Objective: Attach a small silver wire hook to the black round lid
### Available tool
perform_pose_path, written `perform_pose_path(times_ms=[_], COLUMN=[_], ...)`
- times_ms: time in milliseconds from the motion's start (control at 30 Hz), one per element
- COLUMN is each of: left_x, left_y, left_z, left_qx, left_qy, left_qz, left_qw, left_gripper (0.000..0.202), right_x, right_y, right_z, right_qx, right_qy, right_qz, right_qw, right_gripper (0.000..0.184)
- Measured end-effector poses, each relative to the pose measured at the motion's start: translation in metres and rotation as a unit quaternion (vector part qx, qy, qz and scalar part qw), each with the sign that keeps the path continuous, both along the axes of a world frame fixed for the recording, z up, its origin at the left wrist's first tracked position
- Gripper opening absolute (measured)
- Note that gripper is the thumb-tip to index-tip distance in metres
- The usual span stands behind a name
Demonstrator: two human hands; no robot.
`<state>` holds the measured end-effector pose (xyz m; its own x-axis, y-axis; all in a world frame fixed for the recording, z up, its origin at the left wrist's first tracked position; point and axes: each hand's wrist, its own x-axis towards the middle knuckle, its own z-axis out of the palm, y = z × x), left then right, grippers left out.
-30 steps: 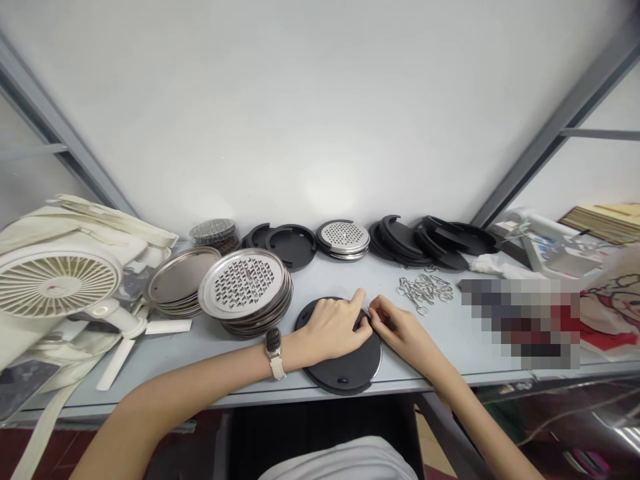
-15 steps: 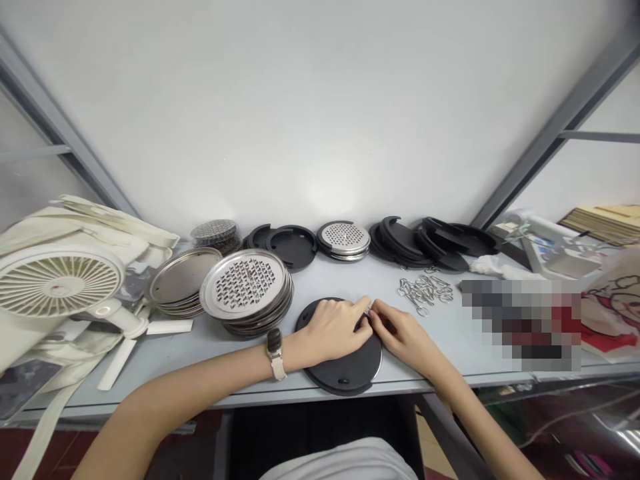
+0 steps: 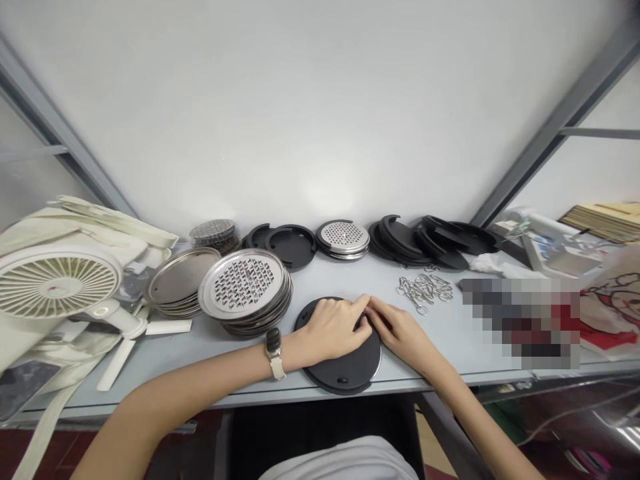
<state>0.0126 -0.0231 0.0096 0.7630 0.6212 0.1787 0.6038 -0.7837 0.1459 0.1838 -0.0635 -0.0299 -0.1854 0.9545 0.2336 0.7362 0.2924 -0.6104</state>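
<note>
A black round holder (image 3: 345, 363) with a metal edge showing at its right lies flat near the table's front edge. My left hand (image 3: 333, 328), with a watch on its wrist, lies over it. Its fingers are bent and grip the disc near the upper right edge. My right hand (image 3: 397, 330) meets it there, thumb and index finger pinched together at the rim. Whatever sits between those fingertips is hidden now. To the right of my hands is a loose pile of small wire rings or hooks (image 3: 425, 288). Left of the holder stands a stack of round metal grater plates (image 3: 247, 283).
Plain metal discs (image 3: 183, 280) are stacked at the left, beside a white fan (image 3: 60, 287). Along the wall sit black round holders (image 3: 293, 247), a holder with grater plates (image 3: 345, 237) and more black holders (image 3: 405, 243). A plastic bag (image 3: 613, 307) lies far right.
The fingertips of my right hand have shifted slightly up and left against my left index finger. A small shiny metal bit seen between the hands before is now covered.
</note>
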Motion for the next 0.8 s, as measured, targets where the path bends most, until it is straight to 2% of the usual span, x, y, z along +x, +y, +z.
perform_pose_path(times_ms=[500, 800], left_x=[0.0003, 0.0002], left_y=[0.0007, 0.0004], left_z=[0.0007, 0.0021], left_qx=[-0.006, -0.014], left_qy=[-0.001, 0.002], left_qz=[-0.007, -0.017], left_qw=[1.000, 1.000], left_gripper=[0.018, 0.013], right_x=[-0.0032, -0.0019], right_y=[-0.0011, -0.0026], right_z=[0.0028, 0.0036], right_qx=[0.019, 0.004], right_qy=[-0.023, -0.025], right_qz=[-0.027, -0.015], right_qw=[0.999, 1.000], right_gripper=[0.020, 0.021])
